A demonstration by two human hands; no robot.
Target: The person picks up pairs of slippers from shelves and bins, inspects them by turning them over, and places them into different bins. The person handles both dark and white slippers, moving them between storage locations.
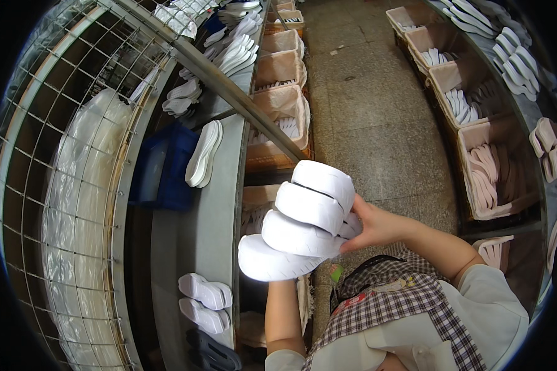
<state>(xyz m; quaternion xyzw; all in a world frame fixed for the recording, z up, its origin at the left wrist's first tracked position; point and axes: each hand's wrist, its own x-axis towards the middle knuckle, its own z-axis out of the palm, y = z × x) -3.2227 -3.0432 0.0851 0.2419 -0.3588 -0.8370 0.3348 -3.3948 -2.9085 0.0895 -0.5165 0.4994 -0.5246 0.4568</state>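
Observation:
In front of my body is a stack of several white shoe soles (pixel 309 219), fanned out like steps with their rounded ends toward the left. My right hand (pixel 372 224) grips the right side of the stack, thumb low and fingers curled around the edge. From below, my left forearm (pixel 283 312) runs up under the soles; the hand itself is hidden beneath them and bears the stack. On the grey metal shelf (pixel 213 229) to the left lie a pair of white soles (pixel 205 300), a dark pair (pixel 212 351) and, farther up, another white pair (pixel 204 154).
A wire mesh rack (pixel 86 204) with plastic-wrapped material stands at far left, beside a blue crate (pixel 164 164). A slanted metal bar (pixel 229 93) crosses near the stack. Cloth-lined bins (pixel 306 117) line the aisle's left side; more bins (pixel 476 210) with soles line its right.

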